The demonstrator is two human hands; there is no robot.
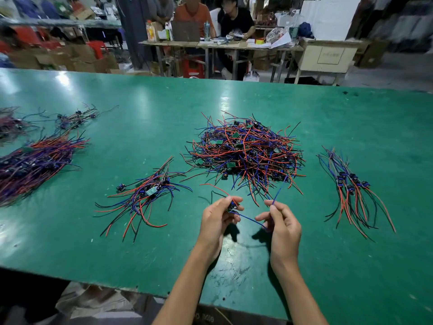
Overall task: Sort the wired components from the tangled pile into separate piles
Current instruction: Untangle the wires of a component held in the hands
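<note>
One small wired component (232,205) is up in the air between our hands, just in front of the big tangled pile (243,153). Our left hand (218,219) pinches its little board with fingers and thumb. Our right hand (281,221) pinches one of its blue wires (248,218), and the wire runs across from one hand to the other. We think we hold it this way to pull the wires straight before we put it down.

The tangled pile sits in the middle of the green table (328,266), close enough that we can reach it easily. Lots of pieces are left in it, so we judge the sorting is far from done.

Near our left side lies a loose small pile (145,198). Near our right side lies a neat pile (353,191) with its wires all pointing one way. Far to the left is a big bundle (35,160), with more wires (75,119) behind it. The piles are kept well apart, likely so they do not mix.

People sit at a desk (210,44) beyond the table.
</note>
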